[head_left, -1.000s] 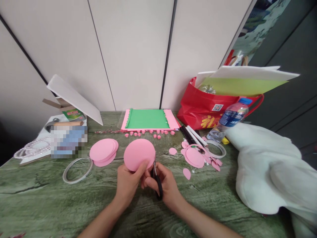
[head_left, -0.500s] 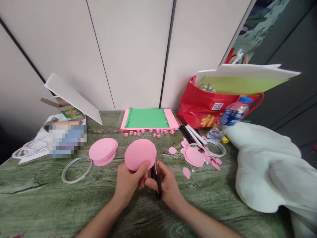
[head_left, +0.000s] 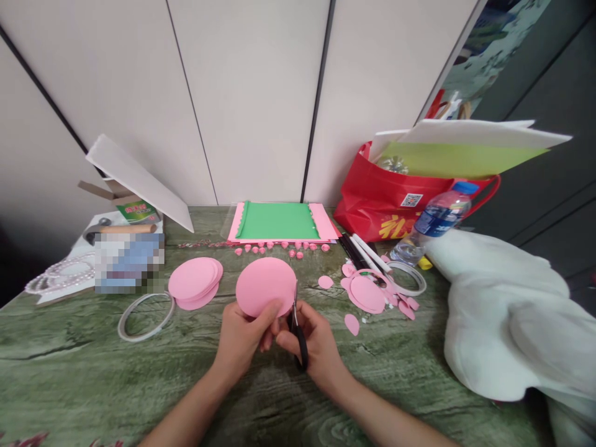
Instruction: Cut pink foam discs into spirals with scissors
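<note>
My left hand (head_left: 244, 332) is closed on the lower edge of a pink paper circle (head_left: 265, 282), thumb lying on top. In my right hand (head_left: 316, 338) is a pair of black-handled scissors (head_left: 300, 341), its blades at the circle's right edge. I cannot tell whether the blades are cutting into the paper. A stack of pink paper circles (head_left: 193, 279) lies left of my hands. To the right are a loose pink paper petal (head_left: 352, 324), another petal (head_left: 325, 282) and a pile of pink circles and scraps (head_left: 367, 293).
Small pink rolled paper pieces (head_left: 292, 253) lie before a green sheet (head_left: 279, 220) on pink paper. Tape rolls (head_left: 146, 316) flank the work. Markers (head_left: 361, 251), a tilted bottle (head_left: 440, 217), a red bag (head_left: 372, 198) and a white plush object (head_left: 503, 323) are at right.
The scissors' handles have swung slightly to the right with my right hand. The left hand still holds the paper circle in nearly the same place. The whole view has shifted a little.
</note>
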{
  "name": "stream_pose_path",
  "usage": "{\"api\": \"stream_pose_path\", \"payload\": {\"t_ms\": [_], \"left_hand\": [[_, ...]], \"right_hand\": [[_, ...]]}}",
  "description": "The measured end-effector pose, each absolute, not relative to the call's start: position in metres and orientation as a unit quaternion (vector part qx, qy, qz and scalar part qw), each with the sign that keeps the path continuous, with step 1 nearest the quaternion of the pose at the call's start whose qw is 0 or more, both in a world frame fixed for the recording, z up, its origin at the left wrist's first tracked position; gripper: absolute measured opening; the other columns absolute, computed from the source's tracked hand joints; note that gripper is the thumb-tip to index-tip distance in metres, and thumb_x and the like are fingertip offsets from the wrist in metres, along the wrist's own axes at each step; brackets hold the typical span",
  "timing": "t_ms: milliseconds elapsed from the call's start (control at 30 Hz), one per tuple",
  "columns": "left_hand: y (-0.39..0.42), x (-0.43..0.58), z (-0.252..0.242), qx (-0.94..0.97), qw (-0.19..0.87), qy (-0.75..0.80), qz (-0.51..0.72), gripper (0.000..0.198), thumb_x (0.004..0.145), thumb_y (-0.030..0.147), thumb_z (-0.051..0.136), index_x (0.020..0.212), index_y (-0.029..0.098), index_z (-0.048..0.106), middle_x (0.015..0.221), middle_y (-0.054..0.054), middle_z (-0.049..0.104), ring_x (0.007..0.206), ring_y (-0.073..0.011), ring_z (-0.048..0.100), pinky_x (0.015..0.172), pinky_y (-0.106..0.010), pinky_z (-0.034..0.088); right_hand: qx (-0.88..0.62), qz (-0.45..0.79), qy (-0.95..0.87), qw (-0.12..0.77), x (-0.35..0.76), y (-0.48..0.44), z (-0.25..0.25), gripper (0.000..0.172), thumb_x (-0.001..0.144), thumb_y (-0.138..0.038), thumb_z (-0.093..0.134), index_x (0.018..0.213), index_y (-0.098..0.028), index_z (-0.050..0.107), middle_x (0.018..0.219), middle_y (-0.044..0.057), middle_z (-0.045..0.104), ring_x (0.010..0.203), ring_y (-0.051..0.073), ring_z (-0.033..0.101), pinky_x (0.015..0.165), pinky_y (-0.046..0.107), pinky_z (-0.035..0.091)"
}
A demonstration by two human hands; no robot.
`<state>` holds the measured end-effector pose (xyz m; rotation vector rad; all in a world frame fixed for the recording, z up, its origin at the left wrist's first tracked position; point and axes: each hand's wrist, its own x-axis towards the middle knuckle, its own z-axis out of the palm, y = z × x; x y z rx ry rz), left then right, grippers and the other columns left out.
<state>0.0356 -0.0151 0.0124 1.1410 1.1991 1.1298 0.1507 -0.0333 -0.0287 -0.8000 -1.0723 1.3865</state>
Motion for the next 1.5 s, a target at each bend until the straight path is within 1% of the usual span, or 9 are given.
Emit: {"api": "stream_pose_path", "payload": {"t_ms": [233,433,500,667,800,933,1233,1400,1500], "left_hand": [[-0.014,0.034,0.013,0.468,0.544,0.495,0.490,0.037,0.067,0.034,0.067,0.041,0.012,0.053,0.035,0.004,0.046,0.028,-0.0028,0.033,0.030,-0.016,0.021],[-0.013,0.033,0.011,0.467,0.536,0.492,0.502,0.037,0.068,0.035,0.067,0.042,0.012,0.052,0.035,0.003,0.046,0.029,-0.0026,0.033,0.031,-0.016,0.021],[-0.013,0.033,0.010,0.468,0.536,0.489,0.505,0.038,0.069,0.036,0.066,0.042,0.012,0.052,0.035,0.003,0.046,0.029,-0.0030,0.034,0.031,-0.016,0.022],[-0.016,0.034,0.011,0.485,0.567,0.469,0.472,0.036,0.071,0.039,0.062,0.048,0.012,0.060,0.037,-0.001,0.053,0.029,-0.0079,0.042,0.029,-0.018,0.029],[-0.016,0.035,0.012,0.488,0.555,0.494,0.458,0.038,0.069,0.036,0.064,0.042,0.013,0.056,0.033,0.002,0.047,0.028,-0.0060,0.038,0.030,-0.017,0.026],[-0.014,0.034,0.013,0.506,0.541,0.507,0.441,0.037,0.067,0.035,0.066,0.041,0.013,0.052,0.032,0.004,0.043,0.028,-0.0042,0.033,0.029,-0.017,0.021],[-0.012,0.032,0.014,0.510,0.539,0.493,0.453,0.037,0.067,0.033,0.066,0.041,0.013,0.048,0.035,0.005,0.043,0.029,-0.0032,0.033,0.031,-0.016,0.021],[-0.013,0.033,0.016,0.502,0.545,0.494,0.455,0.038,0.067,0.034,0.067,0.041,0.013,0.048,0.035,0.005,0.043,0.029,-0.0030,0.032,0.031,-0.016,0.021],[-0.013,0.033,0.016,0.498,0.545,0.496,0.458,0.035,0.066,0.034,0.067,0.044,0.013,0.051,0.036,0.005,0.044,0.030,-0.0032,0.032,0.031,-0.017,0.020]], "right_hand": [[-0.338,0.606,-0.431,0.577,0.150,-0.035,-0.024,0.035,0.058,-0.036,0.077,0.073,-0.019,0.050,0.055,-0.007,0.050,0.047,0.008,0.038,0.047,0.020,0.031],[-0.363,0.602,-0.433,0.565,0.151,-0.036,-0.023,0.034,0.058,-0.037,0.076,0.071,-0.019,0.050,0.049,-0.009,0.048,0.042,0.006,0.034,0.041,0.018,0.027],[-0.371,0.603,-0.431,0.559,0.150,-0.036,-0.022,0.035,0.058,-0.038,0.076,0.071,-0.019,0.050,0.047,-0.009,0.048,0.040,0.006,0.034,0.039,0.018,0.026],[-0.359,0.599,-0.441,0.564,0.147,-0.037,-0.018,0.034,0.061,-0.041,0.074,0.067,-0.019,0.048,0.051,-0.006,0.052,0.040,0.007,0.040,0.039,0.019,0.032],[-0.327,0.608,-0.444,0.571,0.147,-0.036,-0.019,0.037,0.061,-0.044,0.074,0.073,-0.020,0.050,0.056,-0.004,0.055,0.045,0.011,0.047,0.045,0.023,0.039],[-0.356,0.582,-0.448,0.578,0.152,-0.034,-0.022,0.041,0.056,-0.039,0.080,0.080,-0.020,0.052,0.062,-0.003,0.054,0.056,0.014,0.050,0.056,0.026,0.041],[-0.366,0.575,-0.449,0.578,0.153,-0.033,-0.023,0.037,0.058,-0.036,0.079,0.077,-0.019,0.051,0.061,-0.005,0.050,0.056,0.012,0.043,0.053,0.024,0.034],[-0.369,0.581,-0.444,0.573,0.152,-0.034,-0.022,0.039,0.058,-0.041,0.077,0.077,-0.019,0.051,0.058,-0.006,0.046,0.053,0.011,0.040,0.050,0.023,0.031],[-0.372,0.582,-0.448,0.568,0.152,-0.034,-0.022,0.038,0.058,-0.041,0.076,0.075,-0.019,0.051,0.054,-0.007,0.043,0.049,0.009,0.035,0.047,0.021,0.028]]}}
